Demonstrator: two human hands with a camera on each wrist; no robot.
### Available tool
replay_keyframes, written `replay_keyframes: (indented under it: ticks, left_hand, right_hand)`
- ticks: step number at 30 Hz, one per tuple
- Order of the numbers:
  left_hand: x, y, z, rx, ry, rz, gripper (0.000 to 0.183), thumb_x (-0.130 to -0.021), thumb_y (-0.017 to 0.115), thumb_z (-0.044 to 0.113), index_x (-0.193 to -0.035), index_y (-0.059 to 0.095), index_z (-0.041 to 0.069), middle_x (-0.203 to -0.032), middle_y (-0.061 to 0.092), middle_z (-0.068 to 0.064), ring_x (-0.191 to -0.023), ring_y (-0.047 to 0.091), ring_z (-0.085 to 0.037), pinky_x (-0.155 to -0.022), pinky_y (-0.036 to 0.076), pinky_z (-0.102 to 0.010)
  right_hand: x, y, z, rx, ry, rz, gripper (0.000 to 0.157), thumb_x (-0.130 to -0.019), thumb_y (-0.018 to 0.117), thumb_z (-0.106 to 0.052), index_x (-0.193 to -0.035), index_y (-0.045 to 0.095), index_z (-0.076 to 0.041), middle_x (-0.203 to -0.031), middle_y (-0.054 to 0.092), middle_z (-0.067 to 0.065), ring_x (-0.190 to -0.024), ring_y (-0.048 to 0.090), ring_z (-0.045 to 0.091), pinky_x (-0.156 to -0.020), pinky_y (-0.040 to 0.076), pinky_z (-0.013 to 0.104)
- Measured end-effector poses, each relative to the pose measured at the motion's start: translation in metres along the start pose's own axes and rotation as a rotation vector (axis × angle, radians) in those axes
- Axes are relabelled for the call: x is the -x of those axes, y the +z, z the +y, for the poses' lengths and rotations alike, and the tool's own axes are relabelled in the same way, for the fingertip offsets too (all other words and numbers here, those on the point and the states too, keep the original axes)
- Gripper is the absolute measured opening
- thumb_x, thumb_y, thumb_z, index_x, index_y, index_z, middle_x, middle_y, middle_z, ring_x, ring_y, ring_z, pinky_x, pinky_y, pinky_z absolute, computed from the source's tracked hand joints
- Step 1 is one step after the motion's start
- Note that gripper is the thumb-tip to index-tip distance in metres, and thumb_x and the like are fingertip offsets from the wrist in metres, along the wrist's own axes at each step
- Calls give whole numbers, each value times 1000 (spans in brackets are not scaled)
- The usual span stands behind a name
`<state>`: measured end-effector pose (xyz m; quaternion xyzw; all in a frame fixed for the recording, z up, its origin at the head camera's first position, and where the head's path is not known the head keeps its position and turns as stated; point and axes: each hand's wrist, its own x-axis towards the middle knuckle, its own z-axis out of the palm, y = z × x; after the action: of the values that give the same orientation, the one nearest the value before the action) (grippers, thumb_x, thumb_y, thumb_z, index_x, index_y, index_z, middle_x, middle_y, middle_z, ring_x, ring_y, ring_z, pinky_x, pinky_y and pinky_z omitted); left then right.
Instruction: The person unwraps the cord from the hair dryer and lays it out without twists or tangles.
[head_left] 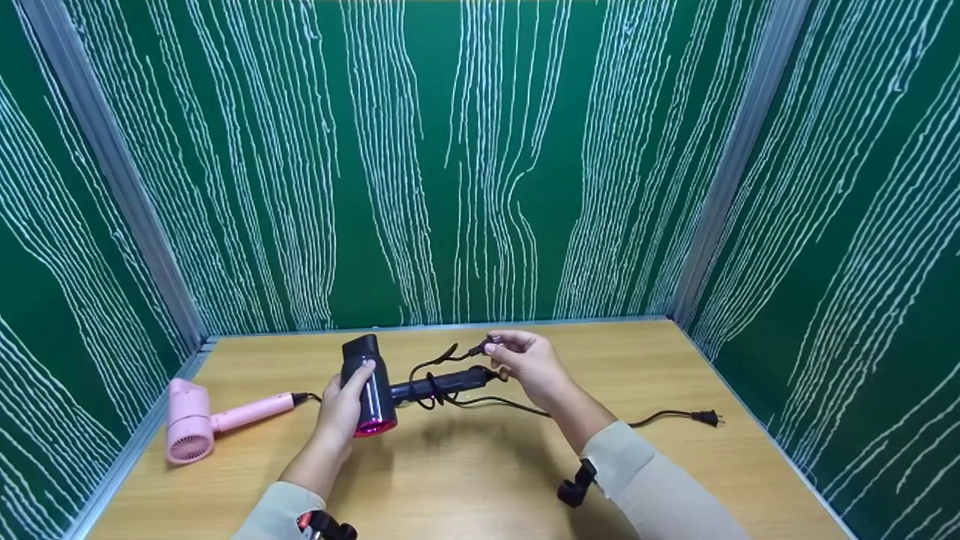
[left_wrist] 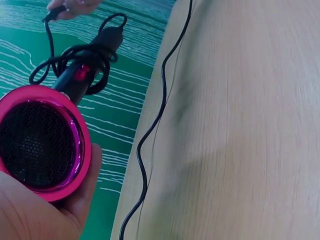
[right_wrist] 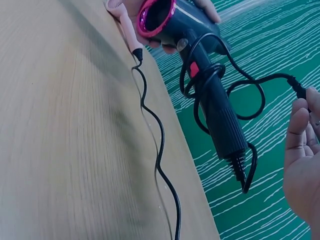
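Note:
My left hand (head_left: 341, 412) grips a black hair dryer (head_left: 375, 397) by its barrel, thumb across the top, holding it above the table. A magenta ring (left_wrist: 82, 145) surrounds its mesh-covered rear end in the left wrist view. Its handle (right_wrist: 217, 110) points right, with the black cord (right_wrist: 202, 82) wound round it in loose loops. Between thumb and fingers, my right hand (head_left: 529, 364) pinches the plug end (right_wrist: 299, 89) of that cord, just past the handle's tip. A pink hair dryer (head_left: 191, 424) lies on the table at the left.
The pink dryer's cord (left_wrist: 162, 95) runs across the wooden table (head_left: 480, 495) beneath the black dryer and ends at a plug (head_left: 706, 417) on the right. Green walls (head_left: 510, 187) with white wavy lines enclose the table at the back and sides.

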<state>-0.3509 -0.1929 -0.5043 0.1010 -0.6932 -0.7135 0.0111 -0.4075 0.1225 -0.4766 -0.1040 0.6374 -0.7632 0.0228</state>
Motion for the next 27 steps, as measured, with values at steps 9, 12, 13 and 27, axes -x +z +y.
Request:
replay_keyframes:
  ticks: [9, 12, 13, 27]
  left_hand:
    - [-4, -2, 4, 22, -3, 20, 90, -98, 60, 69, -159, 33, 8, -136, 61, -19, -107, 68, -24, -85, 61, -32]
    - [-5, -3, 5, 26, -3, 19, 92, -98, 59, 70, -160, 32, 8, -137, 59, -20, -108, 68, -25, -87, 61, -32]
    - [-5, -3, 5, 25, -6, 19, 93, -98, 58, 71, -161, 30, 8, -139, 58, -20, -110, 67, -25, -87, 61, -32]
    - [-5, -4, 6, 71, -11, 35, 92, -99, 53, 73, -165, 25, 16, -143, 55, -17, -114, 65, -24, -87, 62, -30]
  right_hand:
    - [7, 7, -6, 3, 5, -4, 25, -94, 77, -2, -119, 75, -5, -83, 71, -1, -68, 63, 10, -57, 49, 20]
    - [9, 9, -9, -7, 0, -9, 25, -94, 76, -2, -118, 75, -5, -84, 71, 0, -69, 62, 9, -57, 49, 20]
    - [10, 9, -10, -10, -3, -12, 25, -94, 76, -2, -119, 75, -4, -85, 72, 0, -69, 62, 9, -57, 49, 20]
    - [12, 0, -2, 9, 28, -20, 26, -95, 77, -5, -120, 73, -1, -85, 74, 1, -72, 64, 12, -59, 51, 22]
